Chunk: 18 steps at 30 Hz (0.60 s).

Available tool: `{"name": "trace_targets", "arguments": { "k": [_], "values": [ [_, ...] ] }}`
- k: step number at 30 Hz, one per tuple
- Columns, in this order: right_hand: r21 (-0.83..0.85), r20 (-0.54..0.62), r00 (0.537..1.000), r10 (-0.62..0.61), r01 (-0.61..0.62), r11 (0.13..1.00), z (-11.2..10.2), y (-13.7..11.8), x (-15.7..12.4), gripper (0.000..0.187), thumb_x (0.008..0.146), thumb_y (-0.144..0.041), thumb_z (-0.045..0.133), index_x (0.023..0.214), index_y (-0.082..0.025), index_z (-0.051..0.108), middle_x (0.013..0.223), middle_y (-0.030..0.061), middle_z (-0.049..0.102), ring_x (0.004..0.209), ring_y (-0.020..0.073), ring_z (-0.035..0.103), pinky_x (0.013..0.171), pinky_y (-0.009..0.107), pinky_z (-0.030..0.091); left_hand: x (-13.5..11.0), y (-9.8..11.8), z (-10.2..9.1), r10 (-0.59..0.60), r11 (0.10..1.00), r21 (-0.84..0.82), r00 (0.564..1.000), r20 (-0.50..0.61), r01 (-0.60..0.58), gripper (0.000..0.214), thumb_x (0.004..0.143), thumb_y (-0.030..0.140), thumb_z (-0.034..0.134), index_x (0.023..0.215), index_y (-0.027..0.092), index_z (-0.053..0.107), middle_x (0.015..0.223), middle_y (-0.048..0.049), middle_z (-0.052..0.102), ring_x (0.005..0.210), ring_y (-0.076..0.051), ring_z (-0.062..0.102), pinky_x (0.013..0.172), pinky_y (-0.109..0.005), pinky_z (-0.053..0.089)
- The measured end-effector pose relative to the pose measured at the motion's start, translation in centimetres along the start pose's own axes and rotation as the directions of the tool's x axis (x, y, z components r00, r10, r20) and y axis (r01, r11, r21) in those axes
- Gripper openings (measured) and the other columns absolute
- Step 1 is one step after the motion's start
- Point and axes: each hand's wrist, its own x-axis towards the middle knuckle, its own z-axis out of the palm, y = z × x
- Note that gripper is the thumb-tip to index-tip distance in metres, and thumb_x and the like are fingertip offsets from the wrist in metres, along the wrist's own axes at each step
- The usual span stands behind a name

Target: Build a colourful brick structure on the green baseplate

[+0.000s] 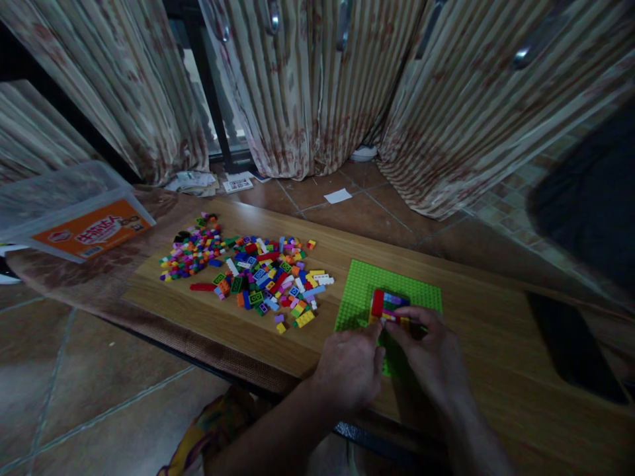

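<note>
A small build of toy bricks [378,304], red, blue, purple and yellow, stands on a green studded baseplate [354,291]. My left hand [350,367] is closed, its index finger at the build's near left corner and its other fingers curled. From the right, my right hand [431,347] pinches the near side of the build between thumb and fingers. A small light-coloured piece shows between the fingertips, too small to name. The fingers cover part of the build's near and right sides.
Loose toy bricks [260,274] lie in a wide pile left of the baseplate on the wooden table [471,317]. A clear plastic box [89,225] with an orange label stands at the far left. A dark flat object [570,344] lies at the right. Curtains [317,86] hang behind.
</note>
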Motion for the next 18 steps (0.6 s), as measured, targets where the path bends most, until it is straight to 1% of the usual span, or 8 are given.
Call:
{"name": "trace_targets", "arguments": {
  "k": [4,11,18],
  "values": [
    [-0.018,-0.018,1.000,0.003,-0.003,1.000,0.01,-0.27,-0.12,0.025,0.072,-0.042,0.065,0.087,-0.022,0.067,0.097,0.0053,0.063,0.090,0.0225,0.059,0.082,0.038,0.044,0.00,-0.04,0.08,0.002,1.000,0.001,1.000,0.007,-0.002,0.044,0.093,0.028,0.039,0.134,0.016,0.048,0.105,-0.0125,0.072,0.093,-0.027,0.068,0.083,-0.041,0.054],
    [-0.001,-0.018,1.000,-0.001,0.001,1.000,0.16,-0.37,-0.12,0.025,0.072,-0.040,0.064,0.087,-0.022,0.068,0.098,0.0058,0.063,0.090,0.0230,0.059,0.083,0.039,0.044,0.03,-0.05,-0.08,0.004,1.000,0.021,0.999,0.033,-0.005,0.043,0.092,0.027,0.039,0.133,0.016,0.048,0.103,-0.0121,0.072,0.093,-0.026,0.068,0.083,-0.038,0.053],
    [-0.012,-0.038,0.999,-0.012,0.012,1.000,0.34,-0.56,-0.09,0.023,0.071,-0.040,0.063,0.085,-0.022,0.068,0.095,0.0056,0.064,0.089,0.0230,0.060,0.083,0.039,0.045,-0.08,-0.08,0.00,0.007,0.999,0.031,1.000,0.023,-0.008,0.044,0.092,0.026,0.039,0.133,0.016,0.048,0.103,-0.0119,0.072,0.092,-0.026,0.068,0.082,-0.038,0.054]
  ]
}}
